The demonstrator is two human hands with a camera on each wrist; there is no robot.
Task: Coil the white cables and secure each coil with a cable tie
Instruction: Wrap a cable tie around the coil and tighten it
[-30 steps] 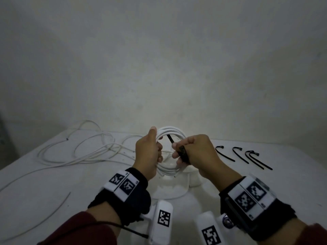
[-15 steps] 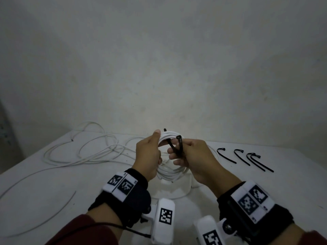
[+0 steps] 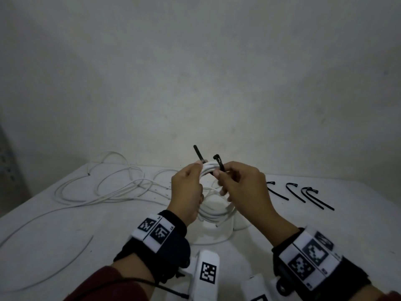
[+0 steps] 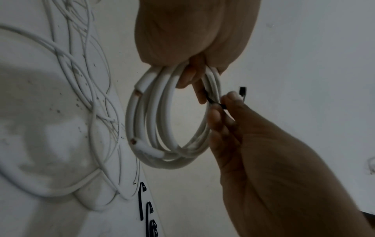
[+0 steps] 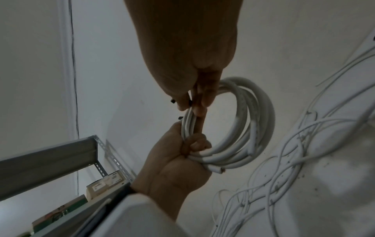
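White coil between left hand, right hand.

Grey metal shelving (boxes beneath) beside white table

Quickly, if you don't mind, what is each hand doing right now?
Left hand: grips the white cable coil.
Right hand: pinches the black cable tie looped around the coil.

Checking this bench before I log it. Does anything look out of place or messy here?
The loose white cables sprawl tangled across the left of the table. Otherwise nothing stands out: the coil is neat in the left hand, and spare ties lie in a row.
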